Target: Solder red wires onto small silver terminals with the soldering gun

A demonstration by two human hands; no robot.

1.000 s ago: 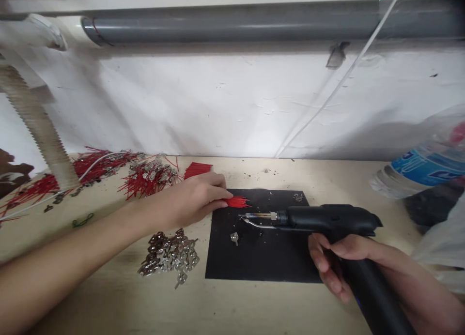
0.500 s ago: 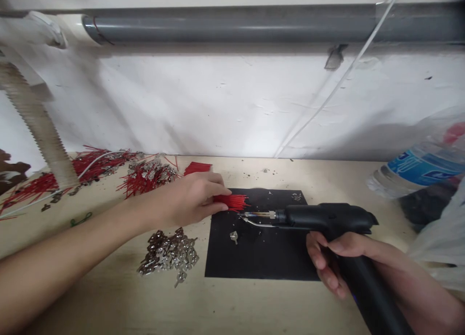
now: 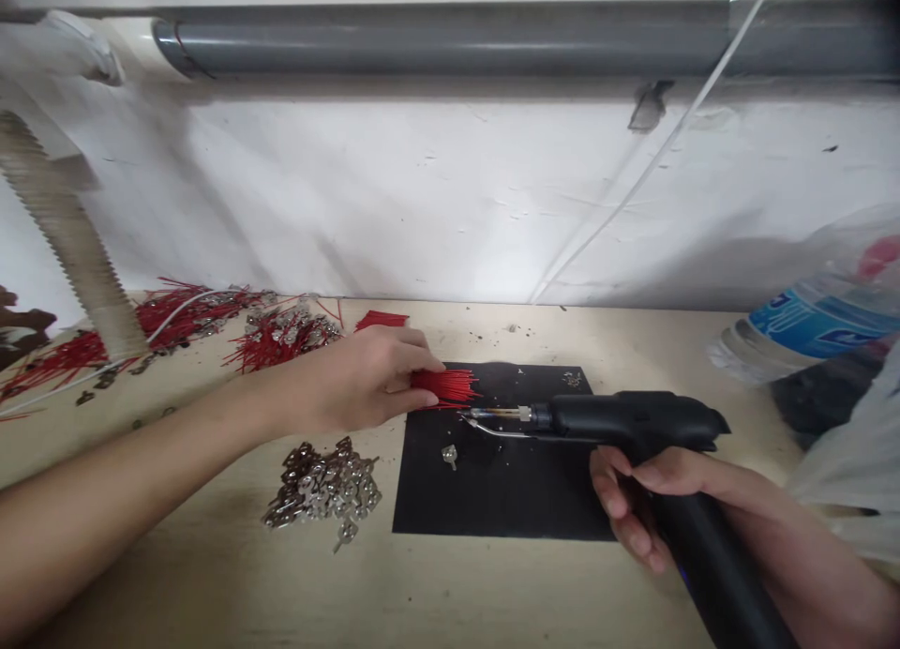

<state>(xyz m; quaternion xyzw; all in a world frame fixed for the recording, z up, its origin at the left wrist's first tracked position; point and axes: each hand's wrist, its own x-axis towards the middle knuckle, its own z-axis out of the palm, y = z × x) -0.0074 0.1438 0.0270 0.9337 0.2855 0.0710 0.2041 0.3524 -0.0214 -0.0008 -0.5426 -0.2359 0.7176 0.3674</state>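
Red wires (image 3: 446, 384) lie in a bundle between the thumb and fingers of my left hand (image 3: 383, 375), over the black mat (image 3: 506, 499). My right hand (image 3: 647, 499) is wrapped round the handle of a black soldering gun (image 3: 619, 419). The gun's metal tip and thin curved feed tube point left, close to the lower ends of the wires; whether they touch, I cannot tell. One small metal terminal (image 3: 449, 455) lies on the mat below the tip. A pile of metal terminals (image 3: 327, 485) sits left of the mat.
Red wires with metal ends (image 3: 288, 335) lie heaped at the back left, beside a ribbed hose (image 3: 77, 236). Another red wire bundle (image 3: 381, 320) rests behind my left hand. A water bottle (image 3: 816, 321) and a plastic bag (image 3: 850, 471) stand at the right.
The view has shifted very slightly. My left hand's thumb sits a little differently on the bundle, and one wire lies apart at its lower edge. The soldering gun is nearly still.
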